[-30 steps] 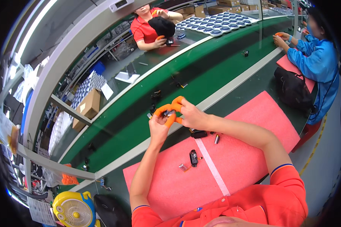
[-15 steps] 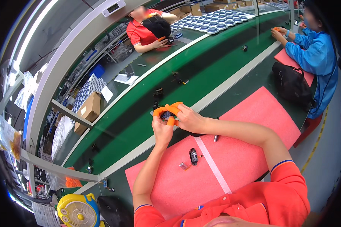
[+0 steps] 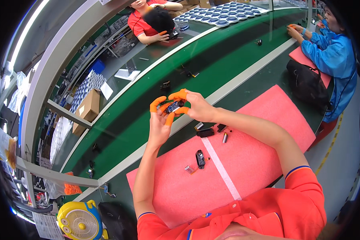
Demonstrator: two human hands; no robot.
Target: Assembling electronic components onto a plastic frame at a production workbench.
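Above the near rail of the green belt, my two hands hold a small dark electronic module (image 3: 174,107) with a bluish, shiny face. My right hand (image 3: 198,107) pinches its right side between thumb and fingers. My left hand (image 3: 160,122) is curled round its left side, index finger raised and thumb below; its exact contact is partly hidden. Orange finger cots cover several fingertips. On the pink mat (image 3: 264,120) nearer me lie a black oval housing (image 3: 200,159) and a silver cylinder (image 3: 189,169) with a thin wire. Another black housing (image 3: 205,132) rests at the mat's far edge.
Silver cylinders (image 3: 225,138) lie beside the far housing. Small dark parts (image 3: 165,84) sit along the green belt (image 3: 224,76). A yellow-blue fan (image 3: 81,224) stands at lower left. Two co-workers, one in red (image 3: 137,25), one in blue (image 3: 328,52), sit beyond and right.
My hands have moved slightly up and left in the picture with the module. My left index finger has lifted off, showing more of the module. The view has shifted a little.
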